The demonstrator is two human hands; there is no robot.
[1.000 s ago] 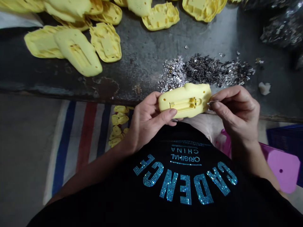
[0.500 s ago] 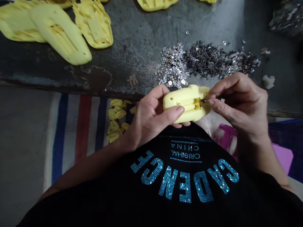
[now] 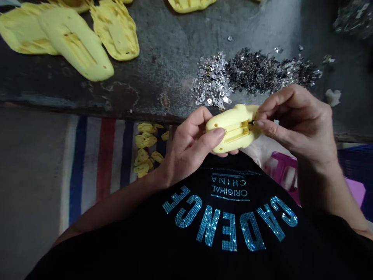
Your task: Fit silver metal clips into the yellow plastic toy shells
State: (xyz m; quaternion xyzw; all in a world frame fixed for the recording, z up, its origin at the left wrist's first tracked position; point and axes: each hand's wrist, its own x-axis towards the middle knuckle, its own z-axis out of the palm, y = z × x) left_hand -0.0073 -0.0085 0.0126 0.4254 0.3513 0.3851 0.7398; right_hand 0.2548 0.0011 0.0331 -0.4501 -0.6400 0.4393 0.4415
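My left hand [image 3: 190, 142] is wrapped round a yellow plastic toy shell [image 3: 233, 126], its thumb lying across one end of the long battery recess. The shell is tilted, with its right end slightly higher. At the recess's right end, my right hand [image 3: 294, 120] pinches a small dark metal piece [image 3: 252, 122] between thumb and forefinger. That piece touches the recess's end wall; most of it is hidden by the fingertips. Just beyond the hands, a heap of small shiny metal contact pieces [image 3: 212, 79] lies on the dark metal table [image 3: 163, 50], beside a darker heap [image 3: 253, 72].
More yellow shells [image 3: 77, 44] lie at the table's far left. A clear plastic bag [image 3: 354, 19] sits at the far right, and a white scrap [image 3: 333, 97] nearer. Below the table edge are small yellow parts [image 3: 145, 140] on striped cloth [image 3: 106, 155] and a pink plastic object [image 3: 284, 167].
The shell and my left hand have shifted slightly right, and the left thumb now covers more of the recess's left end. My right hand keeps its pinch at the recess's right end.
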